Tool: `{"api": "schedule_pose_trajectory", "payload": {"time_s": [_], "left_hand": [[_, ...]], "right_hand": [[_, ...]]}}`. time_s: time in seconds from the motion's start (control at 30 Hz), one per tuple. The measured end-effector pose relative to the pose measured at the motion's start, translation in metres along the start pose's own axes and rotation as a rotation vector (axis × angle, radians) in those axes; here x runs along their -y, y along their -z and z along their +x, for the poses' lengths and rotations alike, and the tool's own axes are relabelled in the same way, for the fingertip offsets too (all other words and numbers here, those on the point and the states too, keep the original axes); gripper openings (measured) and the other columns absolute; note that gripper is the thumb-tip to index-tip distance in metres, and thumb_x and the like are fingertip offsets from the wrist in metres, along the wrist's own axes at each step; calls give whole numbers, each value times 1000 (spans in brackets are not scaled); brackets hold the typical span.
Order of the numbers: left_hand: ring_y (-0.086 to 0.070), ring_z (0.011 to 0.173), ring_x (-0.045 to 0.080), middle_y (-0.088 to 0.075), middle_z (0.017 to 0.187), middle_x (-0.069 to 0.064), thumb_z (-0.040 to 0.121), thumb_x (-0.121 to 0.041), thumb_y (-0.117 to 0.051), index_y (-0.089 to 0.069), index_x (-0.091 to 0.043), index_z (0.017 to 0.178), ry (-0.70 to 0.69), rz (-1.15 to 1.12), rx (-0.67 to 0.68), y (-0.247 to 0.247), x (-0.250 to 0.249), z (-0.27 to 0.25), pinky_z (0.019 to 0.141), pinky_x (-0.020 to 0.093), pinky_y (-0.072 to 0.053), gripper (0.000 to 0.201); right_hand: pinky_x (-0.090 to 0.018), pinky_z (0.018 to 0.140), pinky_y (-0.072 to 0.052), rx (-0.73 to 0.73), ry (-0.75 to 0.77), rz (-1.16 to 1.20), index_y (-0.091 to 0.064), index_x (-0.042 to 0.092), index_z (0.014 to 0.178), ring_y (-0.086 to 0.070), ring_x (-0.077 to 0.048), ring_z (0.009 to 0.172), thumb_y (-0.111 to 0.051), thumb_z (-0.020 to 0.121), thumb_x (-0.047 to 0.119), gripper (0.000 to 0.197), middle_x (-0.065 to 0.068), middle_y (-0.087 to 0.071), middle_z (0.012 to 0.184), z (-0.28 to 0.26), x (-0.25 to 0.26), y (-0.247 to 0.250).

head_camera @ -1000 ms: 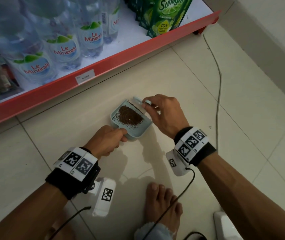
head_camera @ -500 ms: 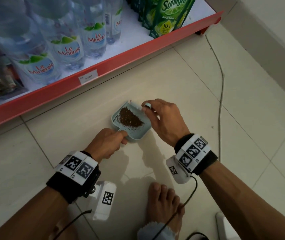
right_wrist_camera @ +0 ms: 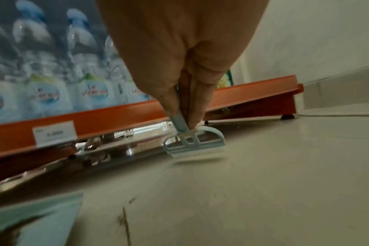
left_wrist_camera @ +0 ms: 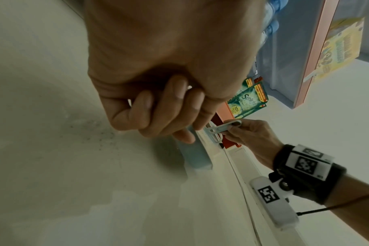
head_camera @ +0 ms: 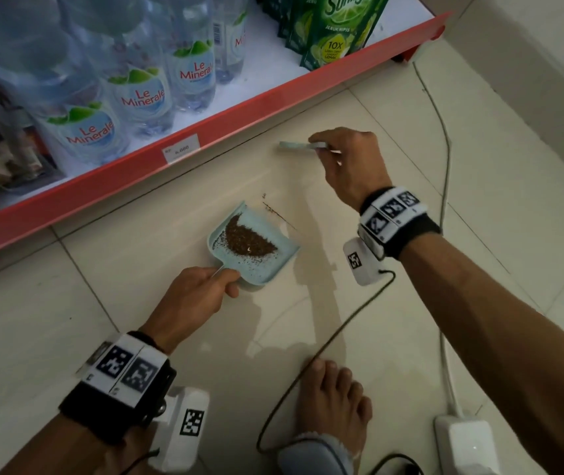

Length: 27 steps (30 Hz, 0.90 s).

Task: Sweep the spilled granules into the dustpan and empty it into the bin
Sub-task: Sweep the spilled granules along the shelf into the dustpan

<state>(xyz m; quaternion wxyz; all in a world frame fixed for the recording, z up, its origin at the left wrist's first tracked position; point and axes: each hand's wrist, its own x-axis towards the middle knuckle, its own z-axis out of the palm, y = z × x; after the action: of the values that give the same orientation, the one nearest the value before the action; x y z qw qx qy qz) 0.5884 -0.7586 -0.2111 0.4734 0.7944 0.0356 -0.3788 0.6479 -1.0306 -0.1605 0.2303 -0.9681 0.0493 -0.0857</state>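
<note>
On the tile floor [head_camera: 479,186] below the red shelf edge [head_camera: 273,97]: left hand [head_camera: 191,296] grips dustpan [head_camera: 260,265] handle, granules [head_camera: 248,240] inside; right hand [head_camera: 352,162] pinches small brush [right_wrist_camera: 194,143], well apart from the pan.

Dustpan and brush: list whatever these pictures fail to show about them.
- Dustpan handle: hidden in the left hand in the head view; the left wrist view shows only the dustpan edge.
- Brush bristles: blurred in the right wrist view, edge-on in the head view.
- Bin: outside every view.
- Granules left at the lip: too small to count.
</note>
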Motion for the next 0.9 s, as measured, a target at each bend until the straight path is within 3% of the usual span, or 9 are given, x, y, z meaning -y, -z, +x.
{"api": "schedule_pose_trajectory", "payload": {"time_s": [0.13, 0.3, 0.37, 0.43, 0.53, 0.67, 0.8, 0.9], "left_hand": [[-34, 34, 7, -38, 40, -7, 93, -37, -56, -64, -14, 63, 11, -24, -25, 4, 12, -7, 46, 28, -27, 39], [-35, 35, 6, -39, 40, -8, 93, -38, -57, -65, -15, 61, 18, -38, -50, 11, 27, -12, 48, 29, -28, 39], [-36, 35, 6, -40, 40, -8, 93, -38, -57, -65, -15, 61, 11, -34, -57, 13, 30, -11, 48, 29, -28, 40], [-36, 35, 6, -39, 40, -8, 93, -38, -57, -65, -15, 60, 1, -32, -62, 14, 30, -10, 48, 29, -28, 40], [-36, 35, 7, -40, 41, -7, 92, -38, -58, -65, -16, 58, 3, -51, -73, 14, 29, -9, 48, 29, -28, 41], [-35, 33, 6, -38, 40, -8, 92, -37, -58, -65, -17, 58, 0, -42, -70, 14, 27, -12, 47, 28, -27, 41], [-36, 34, 6, -40, 39, -8, 91, -38, -57, -65, -18, 57, 9, -17, -84, 14, 29, -13, 48, 28, -28, 40], [-38, 35, 6, -42, 38, -8, 90, -40, -56, -65, -19, 62, -5, 11, -76, 15, 33, -16, 50, 27, -32, 36]], "right_hand": [[-31, 78, -56, 196, 194, 22, -73, 8, 113, -72, -27, 80, -54, 98, 9, 24, -9, -75, 110, -9, 12, -19], [-18, 88, -47, 404, 357, 27, -72, 8, 116, -73, -24, 96, -60, 96, 8, 23, -8, -74, 113, -49, -4, 2], [-14, 83, -49, 398, 345, 45, -72, 8, 114, -72, -17, 88, -60, 96, 8, 21, -4, -75, 109, -59, -14, 17], [-6, 79, -49, 325, 313, 98, -71, 8, 113, -65, -1, 82, -57, 98, 8, 21, -1, -74, 105, -59, -20, 28], [0, 77, -45, 160, 240, 150, -72, 8, 113, -61, 4, 86, -56, 98, 7, 21, 5, -70, 105, -41, -19, 30], [-8, 83, -50, 56, 181, 161, -71, 5, 114, -69, -14, 92, -56, 97, 7, 23, -4, -73, 108, -8, -15, 7], [-35, 91, -57, 159, 262, 77, -71, 5, 115, -72, -27, 97, -55, 97, 7, 24, -11, -72, 115, -8, -7, -12], [-28, 91, -54, 256, 366, 75, -72, 7, 112, -73, -25, 97, -57, 97, 11, 21, -10, -72, 116, -36, -6, -11]]}}
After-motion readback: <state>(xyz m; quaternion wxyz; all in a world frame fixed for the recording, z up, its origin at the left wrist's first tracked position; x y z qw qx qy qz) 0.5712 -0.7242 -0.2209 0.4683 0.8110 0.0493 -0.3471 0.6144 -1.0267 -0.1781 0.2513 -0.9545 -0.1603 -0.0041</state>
